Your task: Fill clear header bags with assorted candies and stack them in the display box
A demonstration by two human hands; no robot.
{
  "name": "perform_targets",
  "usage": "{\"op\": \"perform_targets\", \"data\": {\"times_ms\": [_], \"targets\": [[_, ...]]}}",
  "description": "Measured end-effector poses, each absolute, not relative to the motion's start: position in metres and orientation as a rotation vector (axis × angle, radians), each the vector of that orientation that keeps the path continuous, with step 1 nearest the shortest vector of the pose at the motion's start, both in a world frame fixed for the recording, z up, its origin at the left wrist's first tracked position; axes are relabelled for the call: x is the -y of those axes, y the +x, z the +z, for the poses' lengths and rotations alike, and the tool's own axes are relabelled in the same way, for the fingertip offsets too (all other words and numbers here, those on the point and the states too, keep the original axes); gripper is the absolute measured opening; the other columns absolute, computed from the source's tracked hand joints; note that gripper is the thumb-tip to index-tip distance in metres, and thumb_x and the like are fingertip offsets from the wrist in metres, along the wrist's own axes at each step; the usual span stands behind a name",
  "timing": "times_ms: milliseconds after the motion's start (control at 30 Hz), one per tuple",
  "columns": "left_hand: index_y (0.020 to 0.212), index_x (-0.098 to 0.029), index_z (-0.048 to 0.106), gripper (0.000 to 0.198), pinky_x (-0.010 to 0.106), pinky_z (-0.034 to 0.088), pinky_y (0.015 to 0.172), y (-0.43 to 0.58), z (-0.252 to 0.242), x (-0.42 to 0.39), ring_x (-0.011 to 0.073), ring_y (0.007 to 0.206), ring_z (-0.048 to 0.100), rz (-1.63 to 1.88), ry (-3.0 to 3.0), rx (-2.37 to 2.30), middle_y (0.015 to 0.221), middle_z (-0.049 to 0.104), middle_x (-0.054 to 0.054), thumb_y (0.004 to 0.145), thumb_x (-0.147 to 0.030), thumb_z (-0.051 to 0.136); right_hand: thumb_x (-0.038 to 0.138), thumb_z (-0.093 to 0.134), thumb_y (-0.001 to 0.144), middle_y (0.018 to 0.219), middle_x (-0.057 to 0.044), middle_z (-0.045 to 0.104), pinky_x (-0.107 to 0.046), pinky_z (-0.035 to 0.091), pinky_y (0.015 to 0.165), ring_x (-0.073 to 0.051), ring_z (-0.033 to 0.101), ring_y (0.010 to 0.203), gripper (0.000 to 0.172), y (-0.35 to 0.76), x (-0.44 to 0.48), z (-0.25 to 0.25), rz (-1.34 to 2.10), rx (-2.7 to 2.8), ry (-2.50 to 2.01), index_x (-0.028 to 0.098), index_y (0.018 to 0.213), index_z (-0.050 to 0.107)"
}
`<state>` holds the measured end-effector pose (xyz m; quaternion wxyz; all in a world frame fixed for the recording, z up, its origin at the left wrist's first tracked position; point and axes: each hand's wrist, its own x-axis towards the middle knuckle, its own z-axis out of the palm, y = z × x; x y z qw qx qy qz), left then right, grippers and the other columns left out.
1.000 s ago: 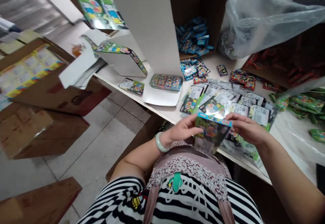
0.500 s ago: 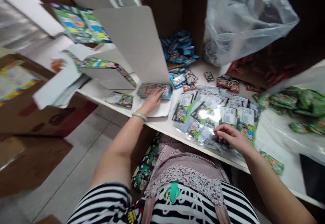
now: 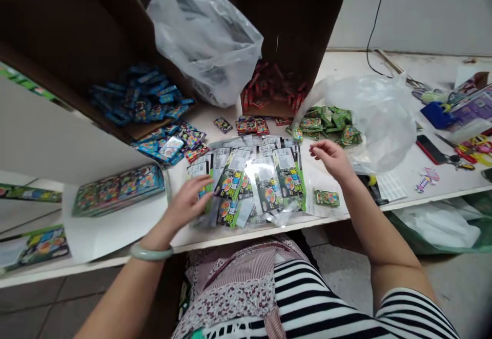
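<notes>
L hand (image 3: 187, 203) half-open, empty, touching printed packets (image 3: 253, 182) at 12 o'clock; R hand (image 3: 332, 159) open, empty, raised at 1 o'clock.

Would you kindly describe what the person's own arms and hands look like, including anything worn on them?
The left hand and right hand are bare, with no gloves. The left wrist wears a smooth pale green bangle, and the right arm emerges from a black-and-white striped sleeve.
</notes>
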<state>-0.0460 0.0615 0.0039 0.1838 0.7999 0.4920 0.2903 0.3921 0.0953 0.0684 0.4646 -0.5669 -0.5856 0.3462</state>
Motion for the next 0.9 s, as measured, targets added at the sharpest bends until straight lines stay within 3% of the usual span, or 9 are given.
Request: {"op": "perform_targets", "data": {"times_ms": [167, 333, 400, 533, 600, 667, 733, 833, 900], "targets": [[0.115, -0.025, 0.07, 0.03, 0.047, 0.05, 0.104, 0.015, 0.019, -0.082, 0.027, 0.118, 0.063, 0.597, 2.408, -1.108, 0.127, 0.067, 0.012, 0.094, -0.041, 0.054, 0.039, 0.056, 0.089, 0.111, -0.01, 0.071, -0.047, 0.046, 0.1, -0.026, 0.063, 0.107, 0.028, 0.406, -0.153, 0.122, 0.142, 1.878, -1.353, 0.022, 0.107, 0.067], [0.115, -0.026, 0.069, 0.029, 0.045, 0.052, 0.102, 0.04, 0.035, -0.102, 0.0262, 0.114, 0.066, 0.628, 2.444, -1.012, 0.122, 0.07, 0.011, 0.094, -0.041, 0.056, 0.063, 0.061, 0.085, 0.131, -0.022, 0.06, -0.067, 0.025, 0.112, -0.039, 0.048, 0.132, 0.066, 0.487, -0.268, 0.164, -0.279, 1.926, -1.719, 0.007, 0.12, 0.062], [0.114, -0.026, 0.07, 0.028, 0.044, 0.054, 0.101, 0.044, 0.033, -0.107, 0.0261, 0.112, 0.067, 0.636, 2.437, -0.997, 0.119, 0.072, 0.01, 0.094, -0.041, 0.056, 0.065, 0.063, 0.083, 0.123, -0.022, 0.064, -0.071, 0.025, 0.109, -0.041, 0.051, 0.129, 0.066, 0.517, -0.295, 0.162, -0.217, 1.848, -1.939, 0.007, 0.114, 0.064], [0.111, -0.026, 0.07, 0.03, 0.044, 0.056, 0.097, 0.051, 0.032, -0.122, 0.0266, 0.108, 0.069, 0.596, 2.397, -0.974, 0.114, 0.074, 0.009, 0.094, -0.045, 0.056, 0.044, 0.065, 0.085, 0.103, -0.014, 0.071, -0.06, 0.043, 0.101, -0.033, 0.063, 0.109, 0.032, 0.542, -0.294, 0.162, -0.172, 1.722, -2.005, 0.016, 0.097, 0.07], [0.116, -0.026, 0.069, 0.033, 0.045, 0.055, 0.1, 0.065, 0.041, -0.136, 0.0265, 0.11, 0.069, 0.595, 2.357, -0.965, 0.117, 0.073, 0.01, 0.094, -0.047, 0.056, 0.032, 0.059, 0.087, 0.1, -0.012, 0.071, -0.053, 0.048, 0.095, -0.03, 0.064, 0.103, 0.023, 0.528, -0.274, 0.17, -0.226, 1.682, -1.905, 0.017, 0.099, 0.07], [0.128, -0.026, 0.062, 0.04, 0.045, 0.053, 0.104, 0.09, 0.055, -0.156, 0.0262, 0.115, 0.067, 0.66, 2.319, -0.933, 0.126, 0.069, 0.011, 0.094, -0.047, 0.057, 0.022, 0.054, 0.086, 0.099, -0.009, 0.071, -0.048, 0.051, 0.09, -0.028, 0.064, 0.098, 0.026, 0.496, -0.246, 0.175, -0.235, 1.693, -1.83, 0.017, 0.107, 0.068], [0.146, -0.026, 0.046, 0.058, 0.047, 0.049, 0.11, 0.128, 0.068, -0.18, 0.0271, 0.128, 0.06, 0.805, 2.301, -0.861, 0.143, 0.058, 0.014, 0.093, -0.046, 0.06, 0.016, 0.053, 0.085, 0.094, -0.007, 0.071, -0.041, 0.052, 0.084, -0.025, 0.065, 0.089, 0.031, 0.451, -0.213, 0.172, -0.15, 1.794, -1.792, 0.019, 0.113, 0.065], [0.156, -0.025, 0.029, 0.084, 0.053, 0.033, 0.122, 0.188, 0.075, -0.215, 0.0321, 0.151, 0.031, 1.072, 2.392, -0.702, 0.164, 0.029, 0.016, 0.086, -0.045, 0.071, 0.014, 0.053, 0.086, 0.092, -0.004, 0.072, -0.033, 0.053, 0.073, -0.021, 0.066, 0.081, 0.025, 0.387, -0.159, 0.153, 0.048, 2.058, -1.682, 0.022, 0.108, 0.064], [0.147, -0.025, 0.044, 0.062, 0.056, 0.025, 0.125, 0.217, 0.068, -0.232, 0.0311, 0.153, 0.026, 1.068, 2.477, -0.555, 0.163, 0.032, 0.014, 0.091, -0.041, 0.065, 0.009, 0.056, 0.084, 0.096, -0.007, 0.073, -0.031, 0.053, 0.07, -0.02, 0.065, 0.079, 0.023, 0.365, -0.129, 0.143, 0.13, 2.27, -1.518, 0.019, 0.101, 0.066]]}}
